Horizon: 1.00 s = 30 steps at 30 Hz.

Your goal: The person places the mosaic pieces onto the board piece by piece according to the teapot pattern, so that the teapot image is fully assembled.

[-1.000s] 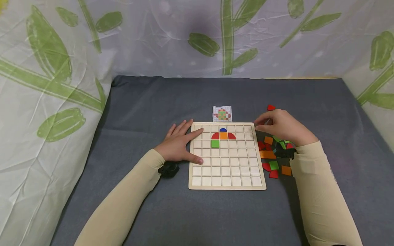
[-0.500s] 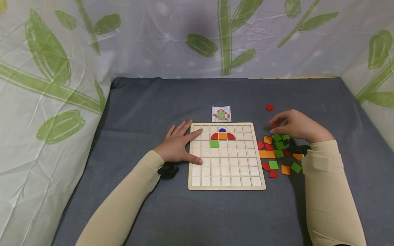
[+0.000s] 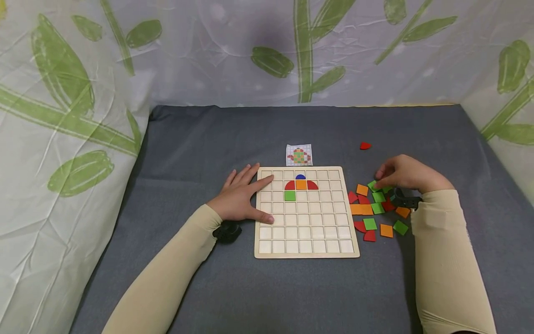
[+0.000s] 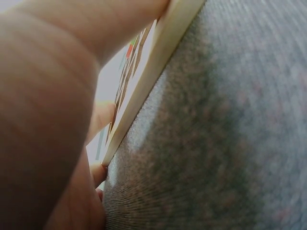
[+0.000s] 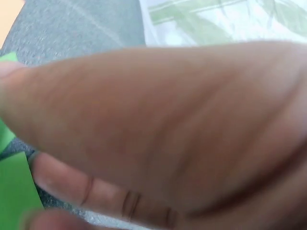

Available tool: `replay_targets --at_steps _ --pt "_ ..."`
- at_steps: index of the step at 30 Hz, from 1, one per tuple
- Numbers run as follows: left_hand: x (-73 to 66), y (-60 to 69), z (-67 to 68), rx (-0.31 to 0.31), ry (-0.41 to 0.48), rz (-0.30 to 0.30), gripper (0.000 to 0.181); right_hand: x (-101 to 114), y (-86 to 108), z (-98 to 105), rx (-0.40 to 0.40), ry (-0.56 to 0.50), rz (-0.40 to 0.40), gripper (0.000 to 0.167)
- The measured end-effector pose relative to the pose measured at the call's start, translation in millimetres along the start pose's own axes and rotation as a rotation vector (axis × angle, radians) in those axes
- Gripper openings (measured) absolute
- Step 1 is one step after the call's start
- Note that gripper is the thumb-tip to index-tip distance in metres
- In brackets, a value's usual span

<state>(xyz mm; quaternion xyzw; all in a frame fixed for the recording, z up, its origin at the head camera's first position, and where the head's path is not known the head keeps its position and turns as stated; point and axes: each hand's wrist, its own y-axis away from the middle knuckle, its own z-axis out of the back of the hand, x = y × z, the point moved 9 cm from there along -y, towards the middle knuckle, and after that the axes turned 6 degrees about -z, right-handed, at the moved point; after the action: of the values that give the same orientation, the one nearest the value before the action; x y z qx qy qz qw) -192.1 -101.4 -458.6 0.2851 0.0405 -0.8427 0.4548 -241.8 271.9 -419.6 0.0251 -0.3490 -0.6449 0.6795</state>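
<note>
My left hand [image 3: 239,197] rests spread on the left side of a wooden grid board [image 3: 306,254], thumb and index finger lying over its edge. The left wrist view shows the board's side [image 4: 139,100] close under the fingers. Set in the upper cells are a blue half-round [image 3: 300,176], an orange square [image 3: 301,184], red quarter-rounds [image 3: 289,185] on both sides of it and a green square [image 3: 289,195]. Right of the board, my right hand [image 3: 402,172] pinches a loose green square tile [image 3: 371,185] between thumb and index finger. The thumb [image 5: 120,105] hides much of that tile in the right wrist view.
Loose red, green and orange tiles [image 3: 386,230] lie scattered close to the board's right edge. A lone red piece [image 3: 365,145] lies farther back. A small printed pattern card [image 3: 299,155] lies behind the board. Patterned curtains [image 3: 200,55] surround the grey-covered table [image 3: 208,134].
My right hand has moved right, away from the board's edge, then down onto a green square tile, with thumb and index finger closing on it. My left hand has stayed in place.
</note>
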Motion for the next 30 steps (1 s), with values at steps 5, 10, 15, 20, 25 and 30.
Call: replay_targets --at_steps 5,10,15,20,25,30 --pt "0.7 0.2 0.1 -0.001 -0.003 0.001 0.115 0 0.7 -2 -0.001 0.018 -0.025 0.033" --pt "0.1 0.5 0.3 0.0 -0.003 0.004 0.115 3 -2.2 -6 -0.012 0.012 -0.041 0.029" --pt "-0.1 0.2 0.6 0.0 -0.002 0.003 0.115 6 -4.4 -9 -0.014 0.018 -0.037 0.028" --pt "0.1 0.3 0.3 -0.001 -0.003 0.001 0.115 10 -5.5 -9 -0.014 0.02 -0.028 0.027" --pt "-0.3 0.9 1.0 -0.004 -0.003 -0.001 0.115 15 -3.8 -5 -0.032 0.008 -0.006 0.024" --pt "0.0 0.3 0.2 0.001 -0.008 0.004 0.116 20 0.1 1 -0.063 -0.013 0.015 0.026"
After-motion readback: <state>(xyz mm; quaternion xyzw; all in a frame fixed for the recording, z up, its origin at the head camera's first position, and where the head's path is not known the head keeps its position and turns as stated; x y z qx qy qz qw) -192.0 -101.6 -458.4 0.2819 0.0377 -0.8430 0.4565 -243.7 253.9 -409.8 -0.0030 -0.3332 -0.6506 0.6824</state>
